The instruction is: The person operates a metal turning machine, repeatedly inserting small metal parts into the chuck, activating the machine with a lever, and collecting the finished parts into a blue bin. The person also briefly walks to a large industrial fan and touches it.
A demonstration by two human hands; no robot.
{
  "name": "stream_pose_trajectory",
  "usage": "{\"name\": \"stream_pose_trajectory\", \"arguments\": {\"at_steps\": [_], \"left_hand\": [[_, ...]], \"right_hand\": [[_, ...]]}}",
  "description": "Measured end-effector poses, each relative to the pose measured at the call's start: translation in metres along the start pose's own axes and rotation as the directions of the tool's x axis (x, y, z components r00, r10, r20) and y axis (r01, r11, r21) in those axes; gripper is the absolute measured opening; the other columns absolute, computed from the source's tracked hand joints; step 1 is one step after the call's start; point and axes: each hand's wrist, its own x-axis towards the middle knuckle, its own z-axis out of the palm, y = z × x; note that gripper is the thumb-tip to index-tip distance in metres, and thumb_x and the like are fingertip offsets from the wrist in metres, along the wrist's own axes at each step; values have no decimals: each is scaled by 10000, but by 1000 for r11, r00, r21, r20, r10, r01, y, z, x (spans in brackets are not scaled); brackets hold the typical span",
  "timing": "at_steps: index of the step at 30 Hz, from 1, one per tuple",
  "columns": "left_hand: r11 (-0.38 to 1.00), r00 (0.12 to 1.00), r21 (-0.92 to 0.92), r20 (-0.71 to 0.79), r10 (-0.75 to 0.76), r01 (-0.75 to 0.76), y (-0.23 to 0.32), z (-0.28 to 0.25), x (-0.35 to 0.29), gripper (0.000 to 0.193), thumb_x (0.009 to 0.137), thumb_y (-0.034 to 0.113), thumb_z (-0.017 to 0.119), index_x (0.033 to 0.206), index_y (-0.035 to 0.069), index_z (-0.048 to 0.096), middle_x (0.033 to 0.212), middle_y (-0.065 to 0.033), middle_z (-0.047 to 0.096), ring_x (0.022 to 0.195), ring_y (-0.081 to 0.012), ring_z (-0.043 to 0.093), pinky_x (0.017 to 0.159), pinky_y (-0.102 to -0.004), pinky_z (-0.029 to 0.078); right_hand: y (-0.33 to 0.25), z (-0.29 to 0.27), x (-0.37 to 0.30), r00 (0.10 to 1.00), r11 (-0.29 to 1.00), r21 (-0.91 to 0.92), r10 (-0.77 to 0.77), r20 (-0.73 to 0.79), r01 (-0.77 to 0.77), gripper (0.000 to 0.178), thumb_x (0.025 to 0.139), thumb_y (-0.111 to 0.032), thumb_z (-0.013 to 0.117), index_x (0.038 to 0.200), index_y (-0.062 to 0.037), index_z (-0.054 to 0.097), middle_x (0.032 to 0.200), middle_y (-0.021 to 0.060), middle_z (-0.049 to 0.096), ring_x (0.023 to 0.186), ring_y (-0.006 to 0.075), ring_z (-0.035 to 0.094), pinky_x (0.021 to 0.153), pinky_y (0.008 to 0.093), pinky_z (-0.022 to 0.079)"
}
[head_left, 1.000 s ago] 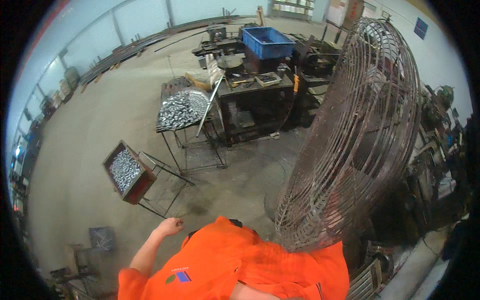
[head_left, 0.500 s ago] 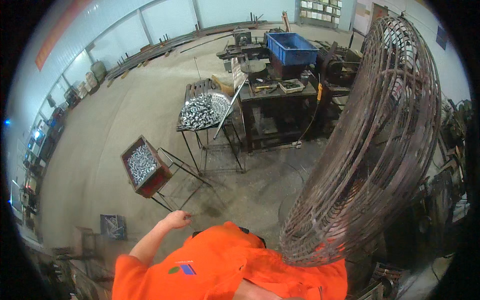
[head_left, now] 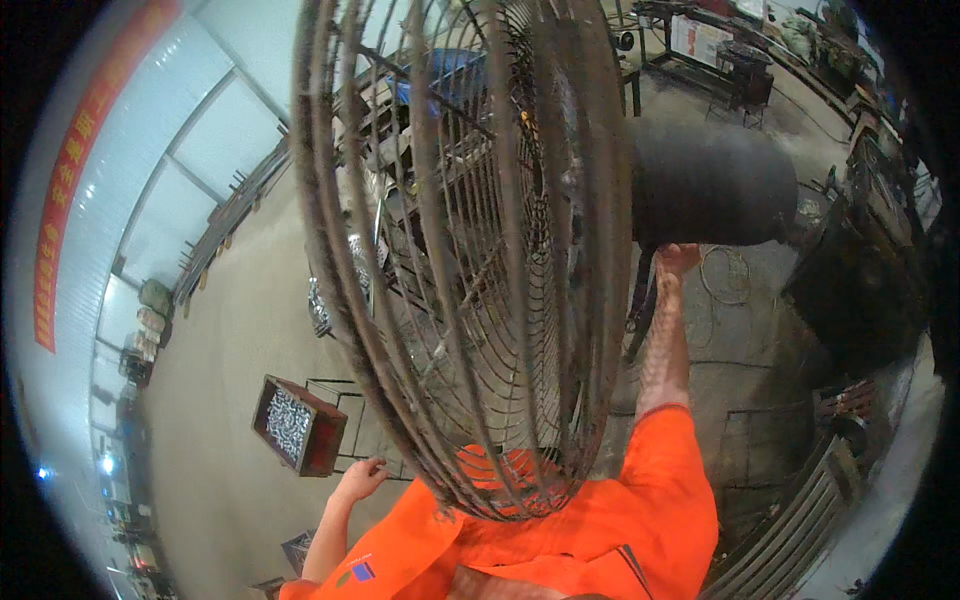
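A large fan (head_left: pixel 430 230) with a rusty, dusty wire cage fills the middle of the view close to me. Its dark cylindrical motor (head_left: pixel 715 182) sticks out to the right. My right arm stretches forward, and my right hand (head_left: pixel 679 258) touches or nearly touches the motor's underside beside a dark bracket. Its fingers are partly hidden there, so their grip cannot be made out. Left of the cage, my left hand (head_left: pixel 360 479) hangs low, fingers loosely bent and apart, with nothing visible in it. Nearest to it stands a reddish-brown box (head_left: pixel 322 432) of small shiny metal parts.
The box rests on a thin metal stand (head_left: pixel 335 388). Behind the cage bars show a blue bin (head_left: pixel 455 75) and shiny metal parts (head_left: pixel 318 305). Coiled wire (head_left: pixel 725 275) lies on the floor at right. Slatted metal (head_left: pixel 790 525) and dark equipment (head_left: pixel 850 280) line the right side.
My view has swung right. The fan now fills the middle instead of the right, and its motor shows. My right arm, hidden before, is now visible reaching to the motor; my left hand still hangs low.
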Motion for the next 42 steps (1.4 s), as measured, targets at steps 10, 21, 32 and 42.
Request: {"name": "stream_pose_trajectory", "arguments": {"at_steps": [10,21,32,42], "left_hand": [[995,994,41,-56,91,-89,-18,16,-8,367,749,282,550,1040,61,579,821,-170,627,780,-323,595,696,-372,461],[999,999,41,42,17,-18,-9,14,11,407,758,302,563,1076,47,567,857,-162,631,810,-298,604,719,-354,465],[999,999,37,49,7,-9,42,2,17,363,778,286,535,1054,54,576,796,-167,629,766,-306,603,700,-365,466],[957,976,204,109,186,-205,27,7,56,377,775,305,548,1057,57,575,838,-155,632,829,-309,594,738,-386,461]], "right_hand": [[48,29,-19,944,971,42,216,249,-234,234,553,-279,619,468,-94,503,520,120,544,513,355,539,449,394,432],[18,6,38,926,963,14,255,278,-270,254,599,-227,589,792,-73,527,636,168,569,604,409,538,522,456,439],[-2,-6,41,790,817,172,442,425,-550,214,587,-192,569,737,-70,478,586,166,521,552,392,508,495,436,419],[114,37,-32,941,947,75,297,160,-311,282,699,-325,450,582,-84,362,513,121,405,446,348,386,398,427,296]]}}
